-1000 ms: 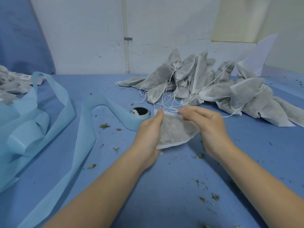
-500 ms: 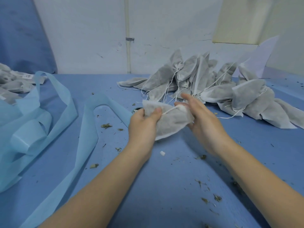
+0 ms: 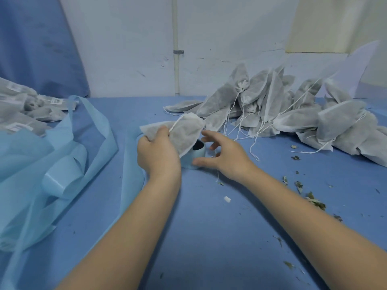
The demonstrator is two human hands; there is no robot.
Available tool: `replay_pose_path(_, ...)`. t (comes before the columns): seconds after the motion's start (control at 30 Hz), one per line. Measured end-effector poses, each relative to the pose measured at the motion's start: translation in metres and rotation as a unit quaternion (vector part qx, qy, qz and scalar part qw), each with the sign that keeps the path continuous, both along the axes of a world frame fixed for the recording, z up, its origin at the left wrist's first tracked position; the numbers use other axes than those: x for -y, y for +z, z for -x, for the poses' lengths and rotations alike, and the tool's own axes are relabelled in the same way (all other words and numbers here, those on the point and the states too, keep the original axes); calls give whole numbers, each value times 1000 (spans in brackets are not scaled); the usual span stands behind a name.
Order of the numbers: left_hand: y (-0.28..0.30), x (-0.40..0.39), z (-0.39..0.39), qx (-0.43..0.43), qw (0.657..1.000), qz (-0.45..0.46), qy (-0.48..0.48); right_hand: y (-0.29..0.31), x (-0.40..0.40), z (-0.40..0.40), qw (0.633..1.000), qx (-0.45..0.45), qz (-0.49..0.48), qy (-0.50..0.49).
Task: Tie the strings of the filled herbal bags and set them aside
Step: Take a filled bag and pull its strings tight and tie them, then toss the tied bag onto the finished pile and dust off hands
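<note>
My left hand (image 3: 158, 153) grips a filled grey herbal bag (image 3: 184, 132) by its left end and holds it just above the blue table (image 3: 209, 237). A white string runs across the bag's top. My right hand (image 3: 226, 156) is beside the bag on its right, fingers spread and holding nothing, close to a small light-blue tape roll (image 3: 193, 158). A large pile of filled bags (image 3: 293, 114) with loose white strings lies at the back right. Another heap of bags with white labels (image 3: 25, 109) lies at the far left.
Loose light-blue fabric strip (image 3: 52, 174) loops over the left side of the table. Dried herb crumbs (image 3: 312, 197) are scattered on the right. A small white scrap (image 3: 227, 199) lies near the middle. A white wall with a pipe (image 3: 176, 49) stands behind.
My right hand has let go of the bag and opened. My left hand has carried the bag to the left and slightly up, away from the right pile.
</note>
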State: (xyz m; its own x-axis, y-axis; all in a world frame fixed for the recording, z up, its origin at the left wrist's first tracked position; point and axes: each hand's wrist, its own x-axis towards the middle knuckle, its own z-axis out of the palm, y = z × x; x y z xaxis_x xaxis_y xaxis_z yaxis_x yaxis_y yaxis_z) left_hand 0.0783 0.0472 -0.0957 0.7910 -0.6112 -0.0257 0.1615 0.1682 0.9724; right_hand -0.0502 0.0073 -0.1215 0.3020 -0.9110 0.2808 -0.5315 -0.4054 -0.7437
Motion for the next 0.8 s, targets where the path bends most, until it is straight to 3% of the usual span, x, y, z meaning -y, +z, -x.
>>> replay_pose_path(0.17, 0, 0, 0, 29, 1000, 11, 3, 2, 3, -12, 999, -7, 15, 34)
replay_pose_path(0.27, -5, -1, 4, 91, 996, 3, -14, 4, 1, -14, 998, -37, 53, 23)
replay_pose_path(0.37, -9, -2, 8, 138, 990, 3, -34, 3, -3, -13, 998, 20, 40, 40)
replay_pose_path(0.57, -12, 1, 6, 129, 991, -8, -34, -6, -14, 8, 990, 116, -78, -9)
replay_pose_path(0.8, -13, -1, 7, 129, 991, -17, -39, -11, -18, 4, 990, 124, -34, -58)
